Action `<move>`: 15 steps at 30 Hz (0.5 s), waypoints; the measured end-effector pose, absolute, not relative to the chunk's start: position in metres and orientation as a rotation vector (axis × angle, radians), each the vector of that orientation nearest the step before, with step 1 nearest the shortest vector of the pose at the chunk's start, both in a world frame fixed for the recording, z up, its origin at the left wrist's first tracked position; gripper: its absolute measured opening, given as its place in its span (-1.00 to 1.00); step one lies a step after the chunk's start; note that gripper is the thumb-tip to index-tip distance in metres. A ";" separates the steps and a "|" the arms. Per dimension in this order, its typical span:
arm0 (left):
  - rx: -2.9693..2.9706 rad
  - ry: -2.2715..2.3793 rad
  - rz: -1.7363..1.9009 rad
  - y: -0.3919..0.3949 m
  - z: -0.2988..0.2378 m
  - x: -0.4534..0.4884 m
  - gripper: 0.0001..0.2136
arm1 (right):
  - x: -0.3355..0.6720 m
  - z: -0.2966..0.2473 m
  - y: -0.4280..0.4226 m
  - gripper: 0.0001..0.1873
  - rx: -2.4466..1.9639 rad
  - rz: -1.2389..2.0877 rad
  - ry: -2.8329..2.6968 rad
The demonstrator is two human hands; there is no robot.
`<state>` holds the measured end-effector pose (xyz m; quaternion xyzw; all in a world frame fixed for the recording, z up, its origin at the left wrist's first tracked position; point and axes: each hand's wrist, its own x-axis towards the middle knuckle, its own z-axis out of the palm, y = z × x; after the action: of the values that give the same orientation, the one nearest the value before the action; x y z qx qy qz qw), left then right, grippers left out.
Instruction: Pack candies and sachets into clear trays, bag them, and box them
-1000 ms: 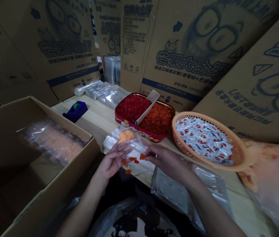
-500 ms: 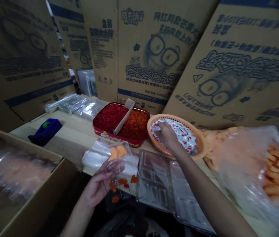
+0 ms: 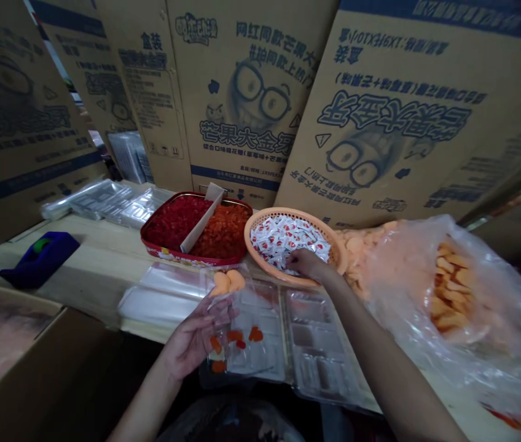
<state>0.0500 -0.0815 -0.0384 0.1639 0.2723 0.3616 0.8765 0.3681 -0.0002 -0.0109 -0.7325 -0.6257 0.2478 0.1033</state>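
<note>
Our right hand (image 3: 309,264) rests at the near rim of the orange plastic basket (image 3: 249,252), fingers curled; we cannot tell whether it grips anything. The white sachets (image 3: 288,239) lie heaped just up and left of it, with no single long axis. Lower centre, our left hand (image 3: 191,344), fingers partly open, holds up an upright clear bag (image 3: 226,344) of orange pieces, farther from the sachets.

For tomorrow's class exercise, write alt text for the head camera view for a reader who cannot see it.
A person's left hand holds up a clear plastic bag of orange pieces, while the right hand reaches to an orange basket of white sachets, beside a red tin of diced red and orange pieces.
</note>
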 end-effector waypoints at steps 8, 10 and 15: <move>0.391 0.535 0.747 -0.079 -0.037 0.067 -0.59 | 0.371 0.004 -0.013 -0.83 -2.004 0.425 -1.507; 0.404 0.507 0.743 -0.080 -0.037 0.070 -0.56 | 0.355 0.015 -0.024 -0.81 -1.847 0.578 -1.453; 0.432 0.413 0.724 -0.081 -0.037 0.076 -0.45 | 0.292 0.038 -0.057 -0.85 -1.481 1.056 -1.575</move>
<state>0.0758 -0.0810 -0.0373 0.2082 0.1992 0.3489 0.8918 0.2921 -0.0567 0.0379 -0.5744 -0.6107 0.4095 0.3597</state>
